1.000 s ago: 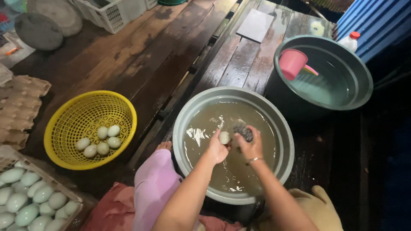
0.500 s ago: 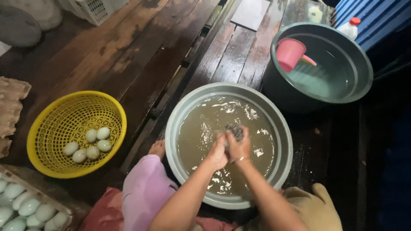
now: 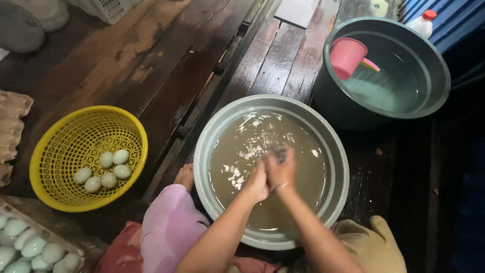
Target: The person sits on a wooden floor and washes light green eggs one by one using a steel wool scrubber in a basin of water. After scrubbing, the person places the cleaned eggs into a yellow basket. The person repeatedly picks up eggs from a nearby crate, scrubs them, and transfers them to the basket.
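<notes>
- Head view: my left hand point(image 3: 256, 183) and right hand point(image 3: 281, 169) are pressed together over the muddy water in the grey basin point(image 3: 204, 151), and both are blurred.
- My fingers are curled in toward each other, closed around something between the palms. I cannot tell what it is, because the hands cover it and the blur hides the rest. A dark patch shows just past my right fingertips, too smeared to name.
- The water under my hands is brown, with white foam point(image 3: 252, 146) floating just beyond them and to their left.
- My bare foot point(image 3: 185, 176) rests against the basin's outer wall, to the left of my left forearm, with my pink-clad knee point(image 3: 169, 225) right below it.
- Well off to the left of my hands sits a yellow mesh basket point(image 3: 55, 151) holding five pale eggs point(image 3: 103, 171) in a cluster.
- Farther left and nearer to me, a tray of pale green eggs point(image 3: 30, 247) shows at the frame's corner, and empty cardboard egg trays point(image 3: 10, 131) lie beyond it.
- Beyond my hands and to the right stands a dark green tub point(image 3: 434, 91) of clearer water, with a pink scoop point(image 3: 347, 56) in it.
- Everything stands on a dark, wet plank floor point(image 3: 166, 65).
</notes>
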